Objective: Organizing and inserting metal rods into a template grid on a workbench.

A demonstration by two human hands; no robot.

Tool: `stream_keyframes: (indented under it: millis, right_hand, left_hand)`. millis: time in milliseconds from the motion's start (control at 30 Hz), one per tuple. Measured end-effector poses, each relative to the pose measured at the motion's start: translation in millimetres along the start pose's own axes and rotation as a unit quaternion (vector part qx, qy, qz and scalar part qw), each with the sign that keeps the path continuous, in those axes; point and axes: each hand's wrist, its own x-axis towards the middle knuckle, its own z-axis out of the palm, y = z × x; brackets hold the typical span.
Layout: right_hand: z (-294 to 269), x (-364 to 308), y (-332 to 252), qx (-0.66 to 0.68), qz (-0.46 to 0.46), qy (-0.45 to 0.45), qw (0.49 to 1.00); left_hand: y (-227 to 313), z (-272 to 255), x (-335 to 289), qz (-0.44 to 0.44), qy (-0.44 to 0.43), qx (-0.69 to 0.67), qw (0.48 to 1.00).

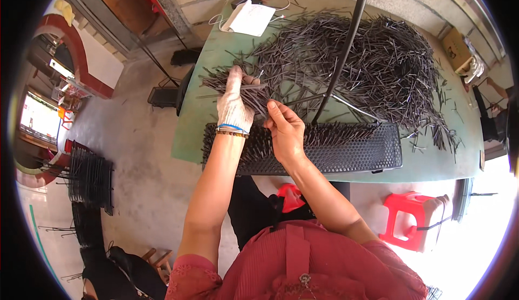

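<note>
White, grubby fabric covered my left hand (234,99), seen from my head camera, and it was closed around a loose bundle of thin, dark grey-brown sticks (259,99), the thumb laid over them. Their long axis ran roughly crosswise before me, with tips fanning out to the left. My bare right hand (285,132) met the bundle's right side, thumb and forefinger narrowed to a pinch; whether a single stick sat between them I couldn't tell. What mattered, I judged, was how the long, black, perforated metal tray (367,156) lay: between the bundle and my body, its long axis also left to right on the pale green table (188,140). Short dark sticks stood in rows over its left and far parts, while its right near portion showed bare mesh. Both arms crossed above it, and my right hand was the nearer to that mesh. A wide, tangled heap of dark sticks (373,67) spread beyond the tray, to my right.
</note>
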Motion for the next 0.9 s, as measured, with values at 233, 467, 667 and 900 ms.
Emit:
stream_keyframes:
  millis: [233,467,667,900]
  right_hand:
    - [-14,-27,-25,-0.242,-0.065,-0.059,0.966]
    - [-19,-44,-11,0.161,0.200,0.028,0.966]
    - [-57,-55,10,0.228,0.187,-0.013,0.955]
    - [-114,-83,-18,-0.008,0.251,-0.037,0.967]
  left_hand:
    - [27,-4,-6,0.002,-0.112,-0.058,0.992]
    - [-19,1,-101,0.089,-0.149,0.069,0.982]
    - [-71,-33,-121,0.029,-0.108,0.138,0.984]
    - [-60,-55,-147,-0.149,-0.266,0.159,0.939]
